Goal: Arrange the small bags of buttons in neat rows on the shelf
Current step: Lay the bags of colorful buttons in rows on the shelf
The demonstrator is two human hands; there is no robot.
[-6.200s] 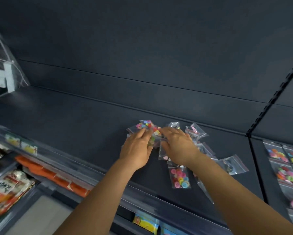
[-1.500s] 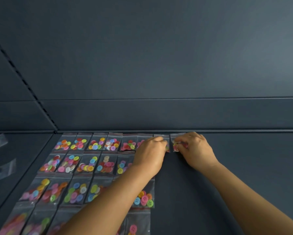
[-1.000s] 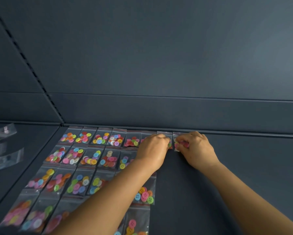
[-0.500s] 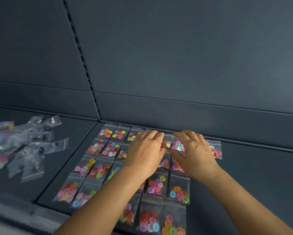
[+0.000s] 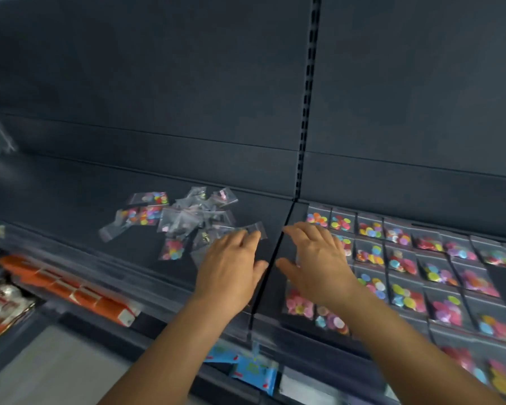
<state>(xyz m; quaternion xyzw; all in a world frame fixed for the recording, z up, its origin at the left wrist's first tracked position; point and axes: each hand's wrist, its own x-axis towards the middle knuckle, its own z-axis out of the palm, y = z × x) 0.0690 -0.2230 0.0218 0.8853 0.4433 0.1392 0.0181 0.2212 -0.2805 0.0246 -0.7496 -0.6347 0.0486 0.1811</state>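
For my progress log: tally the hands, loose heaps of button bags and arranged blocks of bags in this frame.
hands: 2, left hand and right hand
loose heap: 1
arranged block: 1
Total: 4
Single bags are too blurred to count.

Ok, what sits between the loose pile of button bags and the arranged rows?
In the head view, both hands: left hand, right hand, over bare shelf and its panel seam, between pile and rows.

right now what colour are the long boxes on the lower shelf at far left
Orange, with white end flaps: the long boxes show best in the head view, though blurred.
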